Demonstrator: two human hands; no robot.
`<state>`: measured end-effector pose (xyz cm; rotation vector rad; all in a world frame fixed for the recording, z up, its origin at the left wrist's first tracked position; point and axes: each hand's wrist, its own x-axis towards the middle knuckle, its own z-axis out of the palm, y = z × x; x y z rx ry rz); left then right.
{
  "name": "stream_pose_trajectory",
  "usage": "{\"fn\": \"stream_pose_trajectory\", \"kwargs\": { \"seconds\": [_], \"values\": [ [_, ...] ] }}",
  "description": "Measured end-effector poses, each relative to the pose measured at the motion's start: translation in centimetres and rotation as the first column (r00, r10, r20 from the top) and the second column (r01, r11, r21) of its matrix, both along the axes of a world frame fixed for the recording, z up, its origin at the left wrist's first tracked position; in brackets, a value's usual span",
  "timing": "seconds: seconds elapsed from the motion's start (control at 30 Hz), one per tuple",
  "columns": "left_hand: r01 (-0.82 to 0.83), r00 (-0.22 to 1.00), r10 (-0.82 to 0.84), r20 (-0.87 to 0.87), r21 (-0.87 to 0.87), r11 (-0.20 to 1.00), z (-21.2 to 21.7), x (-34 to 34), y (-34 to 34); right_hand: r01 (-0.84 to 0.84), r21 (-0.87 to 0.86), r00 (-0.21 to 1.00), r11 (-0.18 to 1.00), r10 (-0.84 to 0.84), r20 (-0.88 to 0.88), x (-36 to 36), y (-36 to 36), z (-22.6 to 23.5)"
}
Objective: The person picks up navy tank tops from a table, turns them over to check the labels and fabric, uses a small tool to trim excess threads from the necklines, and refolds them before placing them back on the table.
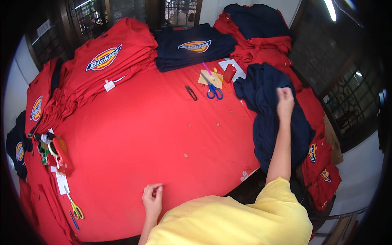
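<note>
On the right, my right hand is closed, its fingers curled in at the upper part of a crumpled navy T-shirt. The bunched shirt lies along the table's right side and hangs toward the front edge. My left hand hovers low over the near part of the red-covered table. Its fingers are bent inward, and nothing shows in them. Both hands are well apart. Blue-handled scissors lie on a tan piece of paper to the left of the navy shirt, with dark thread snips beside them.
Stacks of folded red T-shirts and navy T-shirts line the far side. A red tape dispenser and yellow-handled scissors lie at the left. More red shirts hang at the right edge. Small scraps dot the table.
</note>
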<state>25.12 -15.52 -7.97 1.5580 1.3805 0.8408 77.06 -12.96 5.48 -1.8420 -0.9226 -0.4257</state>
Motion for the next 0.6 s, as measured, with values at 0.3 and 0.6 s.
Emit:
{"fn": "stream_pose_trajectory", "kwargs": {
  "seconds": [0.3, 0.6],
  "values": [
    [0.026, 0.743, 0.008, 0.67, -0.04, 0.999, 3.2, 1.7, -0.1, -0.961, 0.272, -0.149, 0.054, 0.726, -0.672, -36.2, 0.4, -3.1],
    [-0.657, 0.611, 0.629, 0.481, -0.135, 0.742, -1.0, -12.1, -5.6, -0.727, -0.653, 0.36, 0.209, 0.927, -0.104, -30.2, 2.1, -12.4]
  ]
}}
